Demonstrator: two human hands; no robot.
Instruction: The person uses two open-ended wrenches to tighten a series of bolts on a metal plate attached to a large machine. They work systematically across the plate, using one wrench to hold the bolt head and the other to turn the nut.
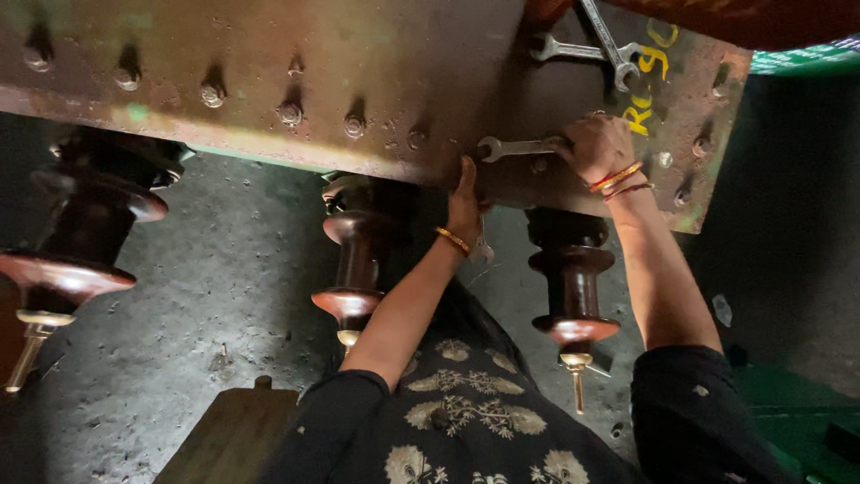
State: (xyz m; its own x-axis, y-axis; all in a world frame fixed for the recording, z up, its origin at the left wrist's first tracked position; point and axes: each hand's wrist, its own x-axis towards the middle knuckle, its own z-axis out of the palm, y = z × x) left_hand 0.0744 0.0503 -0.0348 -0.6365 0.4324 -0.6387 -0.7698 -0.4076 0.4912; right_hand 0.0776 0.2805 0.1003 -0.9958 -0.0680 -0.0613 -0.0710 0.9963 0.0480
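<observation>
A rusty brown metal cover plate (358, 81) with rows of bolts spans the top of the head view. My right hand (598, 145) is closed around the handle of an open-ended spanner (506, 147) lying flat on the plate, its jaw pointing left near a bolt (538, 165). My left hand (464, 204) reaches under the plate's front edge and grips another spanner (484, 244), whose end hangs below the edge. Both wrists wear orange bangles.
Three dark brown ribbed insulators hang from the plate's edge: one (72, 242) at the left, one (358, 260) in the middle, one (571, 287) at the right. Two more spanners (591, 47) lie crossed on the plate near yellow paint marks. Grey concrete floor (224, 296) lies below.
</observation>
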